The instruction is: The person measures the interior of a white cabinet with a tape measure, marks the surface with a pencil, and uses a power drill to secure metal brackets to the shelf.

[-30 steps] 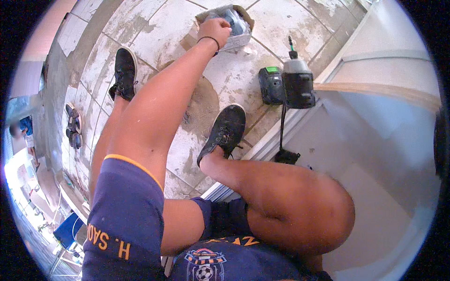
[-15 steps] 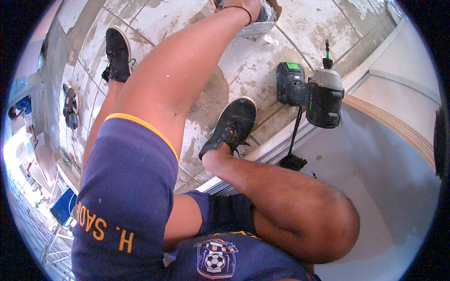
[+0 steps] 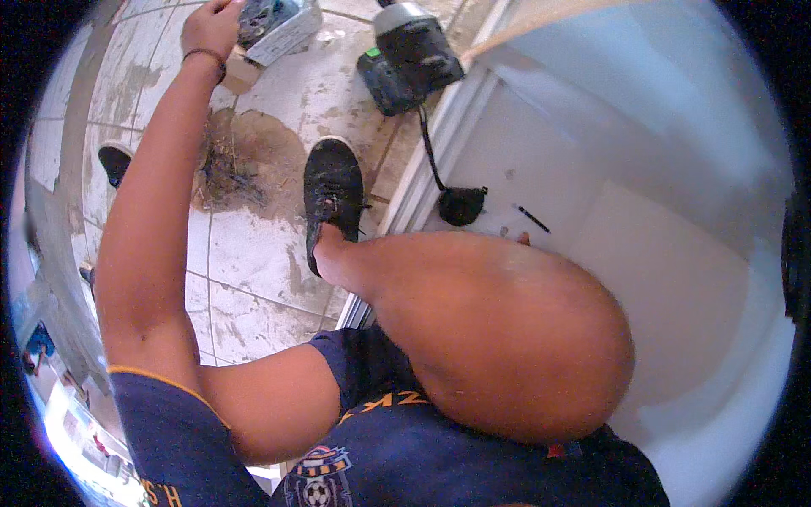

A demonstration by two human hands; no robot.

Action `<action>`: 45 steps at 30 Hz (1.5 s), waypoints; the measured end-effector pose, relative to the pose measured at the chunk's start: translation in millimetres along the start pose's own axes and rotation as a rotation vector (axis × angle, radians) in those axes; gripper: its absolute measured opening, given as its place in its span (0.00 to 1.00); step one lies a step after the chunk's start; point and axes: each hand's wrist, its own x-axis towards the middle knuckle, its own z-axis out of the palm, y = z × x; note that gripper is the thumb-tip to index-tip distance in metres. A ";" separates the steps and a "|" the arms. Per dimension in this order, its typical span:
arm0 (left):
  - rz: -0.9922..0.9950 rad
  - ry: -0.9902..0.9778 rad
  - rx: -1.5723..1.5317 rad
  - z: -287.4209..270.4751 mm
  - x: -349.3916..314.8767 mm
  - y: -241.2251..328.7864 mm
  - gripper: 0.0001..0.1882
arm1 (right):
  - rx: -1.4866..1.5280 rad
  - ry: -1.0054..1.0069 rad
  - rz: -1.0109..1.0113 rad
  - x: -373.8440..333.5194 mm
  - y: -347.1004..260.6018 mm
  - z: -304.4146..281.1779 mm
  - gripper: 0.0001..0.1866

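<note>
My left arm stretches up the left side to a small cardboard box (image 3: 283, 35) at the top edge. My left hand (image 3: 209, 32) is at the box's near left corner, its fingers curled. The fingertips are partly cut off by the picture edge, and what they hold cannot be made out. Dark, shiny items (image 3: 263, 19) fill the box. My right hand is mostly hidden behind my bent right knee (image 3: 507, 329); only a small skin-coloured tip (image 3: 525, 239), perhaps a finger, shows past it. Near that tip lies a thin dark rod (image 3: 534, 218).
A black and grey cordless driver (image 3: 416, 57) with a green-marked battery stands on the tiles. A black cord runs from beside it to a small black object (image 3: 462, 205) past the white frame rail (image 3: 414, 182). A brown dirt patch (image 3: 245, 160) marks the floor.
The view has swung to the right, so the box, driver and my left arm appear farther left. More of the pale surface at right and the thin rod now show. My left hand stays at the box.
</note>
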 end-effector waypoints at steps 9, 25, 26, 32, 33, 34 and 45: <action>-0.625 -0.410 -1.416 -19.6 -126.9 27.2 0.05 | 0.874 0.966 1.158 -48.4 274.2 152.6 0.38; -0.625 -0.526 -1.677 -56.0 -239.3 75.3 0.05 | 0.383 0.940 -0.077 69.4 241.8 56.0 0.23; -0.637 -0.524 -1.660 -55.0 -241.2 74.7 0.05 | 0.421 0.915 -0.133 82.7 223.1 51.2 0.24; -0.794 -0.385 -1.680 -22.6 -217.6 76.8 0.06 | 0.357 0.683 -0.312 168.4 193.3 36.6 0.35; -0.759 -0.370 -1.678 -21.1 -211.9 76.6 0.06 | 0.387 0.590 -0.347 188.2 195.5 38.7 0.37; -0.717 -0.415 -1.673 -13.7 -204.2 80.7 0.06 | 0.296 0.520 -0.354 206.9 208.5 35.1 0.35; -0.597 -0.381 -1.675 -0.5 -159.4 112.1 0.08 | 0.226 0.884 -0.498 208.6 168.4 36.2 0.16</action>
